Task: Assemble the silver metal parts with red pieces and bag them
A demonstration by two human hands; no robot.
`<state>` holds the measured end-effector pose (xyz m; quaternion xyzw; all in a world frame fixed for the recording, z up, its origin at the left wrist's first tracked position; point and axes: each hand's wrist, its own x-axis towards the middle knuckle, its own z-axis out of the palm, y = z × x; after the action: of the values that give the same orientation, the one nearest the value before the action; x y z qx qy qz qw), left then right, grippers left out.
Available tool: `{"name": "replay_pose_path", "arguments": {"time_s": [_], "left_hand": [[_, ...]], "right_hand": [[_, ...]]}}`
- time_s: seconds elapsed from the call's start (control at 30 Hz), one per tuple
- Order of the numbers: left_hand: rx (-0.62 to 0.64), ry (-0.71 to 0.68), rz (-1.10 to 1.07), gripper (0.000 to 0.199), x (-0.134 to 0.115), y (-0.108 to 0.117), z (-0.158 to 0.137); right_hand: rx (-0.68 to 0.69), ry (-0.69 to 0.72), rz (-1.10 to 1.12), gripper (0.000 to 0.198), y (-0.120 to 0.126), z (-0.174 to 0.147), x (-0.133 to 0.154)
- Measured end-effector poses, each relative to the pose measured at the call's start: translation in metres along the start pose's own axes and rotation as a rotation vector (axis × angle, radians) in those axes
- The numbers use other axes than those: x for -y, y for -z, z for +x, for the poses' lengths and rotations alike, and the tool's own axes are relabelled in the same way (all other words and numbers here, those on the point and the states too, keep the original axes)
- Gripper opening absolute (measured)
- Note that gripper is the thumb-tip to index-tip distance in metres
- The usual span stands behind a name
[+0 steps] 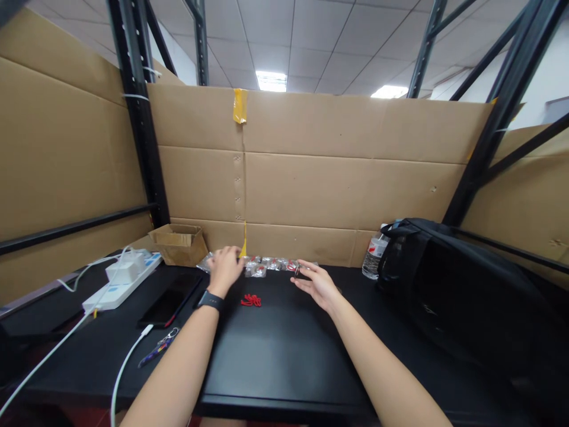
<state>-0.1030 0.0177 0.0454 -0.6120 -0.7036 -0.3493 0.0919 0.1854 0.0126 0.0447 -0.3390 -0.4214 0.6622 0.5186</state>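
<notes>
My left hand [226, 270], with a dark watch on its wrist, is at the back of the black table. Its fingers are apart, beside a clear plastic packet [204, 263] that they partly cover. Between the thumb and fingers of my right hand [317, 286] is a small, dark, shiny thing [297, 271], too small to name. Several small clear packets [256, 270] with red bits inside lie in rows between the two hands, along the cardboard wall. Nearer to me, a bundle of red cord [251, 300] rests on the table.
At left are an open cardboard box [180, 244], a white power strip [122, 287] with cables, a phone [171, 300] and a keychain [159, 347]. A water bottle [374, 256] and a large black bag [462, 308] stand at right. Cardboard walls [311, 184] enclose the table.
</notes>
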Motion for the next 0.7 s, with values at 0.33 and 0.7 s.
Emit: {"name": "replay_pose_path", "arguments": {"time_s": [0.33,0.7], "left_hand": [[0.181,0.367,0.34,0.024,0.068,0.003,0.007],[-0.056,0.482,0.232,0.027,0.077,0.029,0.015]], "right_hand": [[-0.043,-0.017,0.029,0.039,0.005,0.0,0.011],[-0.041,0.001,0.01,0.045,0.018,0.007,0.014]]}}
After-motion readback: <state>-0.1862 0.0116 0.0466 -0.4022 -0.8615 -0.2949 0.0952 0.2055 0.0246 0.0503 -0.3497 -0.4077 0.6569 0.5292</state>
